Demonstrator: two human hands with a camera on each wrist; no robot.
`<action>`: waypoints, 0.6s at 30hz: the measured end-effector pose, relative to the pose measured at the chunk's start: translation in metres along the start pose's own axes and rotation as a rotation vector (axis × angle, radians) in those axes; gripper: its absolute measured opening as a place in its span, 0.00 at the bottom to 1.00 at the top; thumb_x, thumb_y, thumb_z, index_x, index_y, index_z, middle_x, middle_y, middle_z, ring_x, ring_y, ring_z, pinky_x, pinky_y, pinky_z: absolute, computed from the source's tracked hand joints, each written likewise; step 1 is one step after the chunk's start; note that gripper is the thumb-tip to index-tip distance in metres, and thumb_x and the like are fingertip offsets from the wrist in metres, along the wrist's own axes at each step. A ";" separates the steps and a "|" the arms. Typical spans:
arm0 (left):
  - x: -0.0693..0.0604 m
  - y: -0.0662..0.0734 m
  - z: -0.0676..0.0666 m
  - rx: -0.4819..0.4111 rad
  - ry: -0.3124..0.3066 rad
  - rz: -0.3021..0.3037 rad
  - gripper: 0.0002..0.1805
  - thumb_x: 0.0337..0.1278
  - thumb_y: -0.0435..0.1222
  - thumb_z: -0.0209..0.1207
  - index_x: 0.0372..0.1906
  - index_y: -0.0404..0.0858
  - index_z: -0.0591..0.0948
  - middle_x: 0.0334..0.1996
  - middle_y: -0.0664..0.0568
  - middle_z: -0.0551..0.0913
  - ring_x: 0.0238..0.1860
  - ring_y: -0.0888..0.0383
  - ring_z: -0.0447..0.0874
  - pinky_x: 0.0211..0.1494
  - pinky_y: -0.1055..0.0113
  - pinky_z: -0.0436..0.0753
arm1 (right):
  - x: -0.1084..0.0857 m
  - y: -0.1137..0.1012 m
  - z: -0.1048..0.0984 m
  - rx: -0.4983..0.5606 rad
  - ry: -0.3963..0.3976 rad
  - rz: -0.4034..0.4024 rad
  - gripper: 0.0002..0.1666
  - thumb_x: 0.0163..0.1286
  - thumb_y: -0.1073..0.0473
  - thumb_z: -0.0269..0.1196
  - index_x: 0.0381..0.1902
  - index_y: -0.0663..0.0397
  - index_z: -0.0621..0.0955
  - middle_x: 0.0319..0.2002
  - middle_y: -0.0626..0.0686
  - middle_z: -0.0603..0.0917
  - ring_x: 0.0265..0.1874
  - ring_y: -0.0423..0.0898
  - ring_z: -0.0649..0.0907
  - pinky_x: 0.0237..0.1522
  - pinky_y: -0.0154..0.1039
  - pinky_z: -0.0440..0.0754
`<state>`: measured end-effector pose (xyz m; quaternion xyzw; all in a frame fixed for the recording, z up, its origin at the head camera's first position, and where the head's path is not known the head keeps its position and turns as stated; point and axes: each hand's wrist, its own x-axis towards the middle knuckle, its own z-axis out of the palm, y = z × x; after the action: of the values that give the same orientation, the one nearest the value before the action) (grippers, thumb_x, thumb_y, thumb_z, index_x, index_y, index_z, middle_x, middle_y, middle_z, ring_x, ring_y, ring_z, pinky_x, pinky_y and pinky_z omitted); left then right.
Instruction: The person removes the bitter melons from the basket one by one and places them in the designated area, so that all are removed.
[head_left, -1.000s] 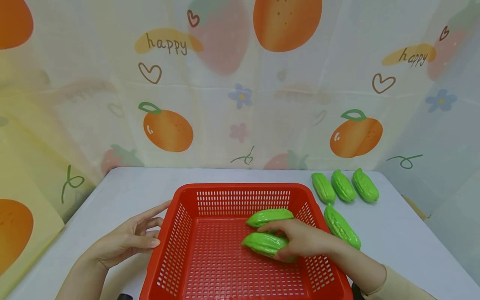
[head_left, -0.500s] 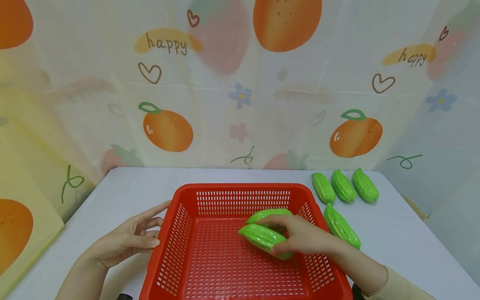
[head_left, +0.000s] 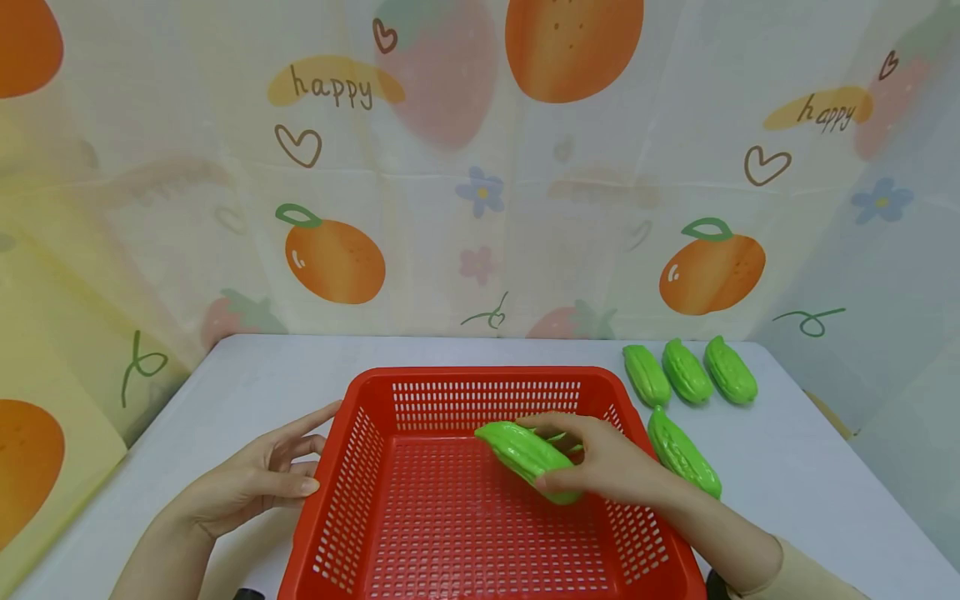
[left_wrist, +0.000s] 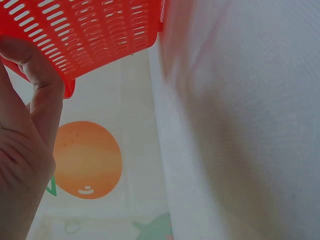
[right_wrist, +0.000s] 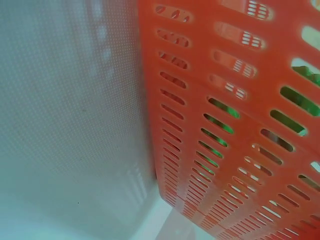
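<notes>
clearly, we see a person's right hand [head_left: 611, 458] reaching over the side of a red, rectangular plastic basket [head_left: 480, 372] with slotted walls, its thumb and fingers gripping a glossy, bright green, ridged gourd [head_left: 517, 450]. we find that gourd over the right half of the basket's floor, slanted with its pointed end away to the left in the head view; we cannot tell whether it touches the floor. between thumb and fingers we spot another patch of green, though we cannot make out what it belongs to. the left hand [head_left: 251, 479] stays relaxed at the basket's outer left side, its fingers loosely bent and touching the red wall. outside the basket, we count three similar green gourds [head_left: 687, 372] lying side by side near the far right corner of a white, cloth-covered table [head_left: 285, 367], and a fourth green gourd [head_left: 684, 454] nearer us, just beside the basket's right wall. behind the table we see a pale curtain [head_left: 442, 233] printed with oranges, hearts and the word "happy"; a beige sleeve [head_left: 806, 575] ends partway along the right forearm.
</notes>
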<state>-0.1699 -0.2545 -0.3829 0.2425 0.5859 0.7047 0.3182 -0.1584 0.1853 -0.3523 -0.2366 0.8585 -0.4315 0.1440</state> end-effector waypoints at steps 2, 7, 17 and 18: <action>0.000 0.000 0.000 -0.005 -0.007 0.005 0.43 0.66 0.21 0.47 0.80 0.52 0.49 0.51 0.57 0.76 0.45 0.62 0.87 0.48 0.64 0.87 | -0.001 -0.001 -0.001 0.025 0.025 0.007 0.35 0.58 0.49 0.72 0.64 0.33 0.75 0.55 0.52 0.82 0.43 0.48 0.82 0.43 0.39 0.82; 0.001 -0.001 0.000 -0.016 -0.023 0.017 0.43 0.66 0.21 0.47 0.80 0.51 0.49 0.51 0.56 0.76 0.45 0.62 0.86 0.48 0.65 0.87 | -0.003 -0.001 -0.003 0.066 0.082 0.011 0.36 0.58 0.49 0.73 0.65 0.33 0.75 0.54 0.53 0.82 0.43 0.49 0.82 0.41 0.38 0.84; 0.000 0.001 0.001 -0.002 -0.001 0.002 0.43 0.66 0.22 0.47 0.80 0.52 0.49 0.52 0.56 0.76 0.45 0.61 0.87 0.48 0.63 0.87 | -0.002 -0.003 -0.004 0.101 0.172 0.000 0.37 0.60 0.50 0.72 0.67 0.32 0.72 0.58 0.53 0.81 0.47 0.51 0.82 0.43 0.39 0.84; -0.001 0.001 0.002 0.000 0.001 0.001 0.43 0.66 0.22 0.48 0.80 0.52 0.49 0.52 0.56 0.76 0.45 0.61 0.87 0.49 0.63 0.87 | -0.002 -0.003 -0.004 0.105 0.179 -0.006 0.37 0.60 0.51 0.72 0.68 0.32 0.72 0.58 0.53 0.81 0.47 0.51 0.82 0.43 0.40 0.84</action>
<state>-0.1685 -0.2540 -0.3817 0.2424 0.5859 0.7049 0.3178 -0.1580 0.1877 -0.3471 -0.1918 0.8435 -0.4956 0.0775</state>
